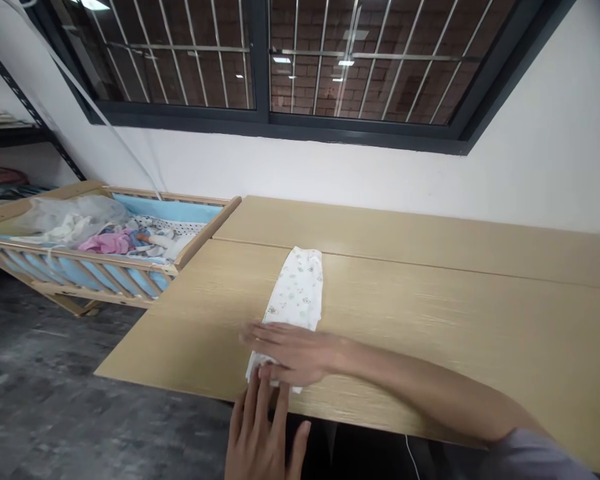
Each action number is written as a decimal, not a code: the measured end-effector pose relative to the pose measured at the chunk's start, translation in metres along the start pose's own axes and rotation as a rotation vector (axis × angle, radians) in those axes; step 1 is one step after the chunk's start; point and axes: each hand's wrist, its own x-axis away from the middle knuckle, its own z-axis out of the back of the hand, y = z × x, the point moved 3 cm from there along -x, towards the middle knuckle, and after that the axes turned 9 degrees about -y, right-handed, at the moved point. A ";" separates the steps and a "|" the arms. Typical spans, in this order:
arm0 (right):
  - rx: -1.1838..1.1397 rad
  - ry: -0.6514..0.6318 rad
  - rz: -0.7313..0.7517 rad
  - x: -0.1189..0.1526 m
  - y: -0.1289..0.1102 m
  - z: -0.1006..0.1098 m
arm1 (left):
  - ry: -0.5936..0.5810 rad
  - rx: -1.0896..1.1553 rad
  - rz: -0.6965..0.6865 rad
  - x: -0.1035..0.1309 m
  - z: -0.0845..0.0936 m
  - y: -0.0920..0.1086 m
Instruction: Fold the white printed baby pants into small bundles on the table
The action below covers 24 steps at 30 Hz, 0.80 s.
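A small white cloth with a faint print (296, 287) lies folded into a narrow shape on the wooden table (405, 320). My right hand (297, 350) rests flat across the lower part of the cloth, its fingers stretched to the left and slightly blurred. Below it, at the table's front edge, my left hand (265, 427) has its fingers spread and pointing forward, with fingertips at the cloth's near end, close under my right hand. The part of the cloth beneath my right hand is hidden.
Left of the table stands a wooden crib (177, 263) with blue lining, holding a pink cloth (109, 241), white cloths and a clear plastic bag (83, 217). A barred window (263, 120) is set in the wall behind. Shelves (10, 137) stand at far left.
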 end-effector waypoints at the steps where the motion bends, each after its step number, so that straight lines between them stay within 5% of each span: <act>1: 0.006 -0.026 0.004 0.002 0.001 -0.007 | -0.013 -0.022 -0.008 0.003 -0.004 0.001; 5: 0.060 -0.044 -0.115 0.001 0.050 -0.002 | -0.055 -0.054 -0.006 0.007 -0.008 0.002; 11: 0.174 0.080 -0.425 0.000 0.172 0.056 | -0.021 -0.106 -0.005 0.005 -0.009 0.003; 15: 0.236 0.158 -0.555 0.007 0.223 0.087 | 0.006 -0.114 0.005 0.004 -0.011 0.004; 20: 0.284 0.241 -0.546 0.003 0.215 0.099 | -0.031 -0.071 -0.006 0.002 -0.005 0.004; 24: 0.327 0.429 -0.419 0.008 0.140 0.081 | -0.079 0.045 0.037 -0.009 0.002 -0.016</act>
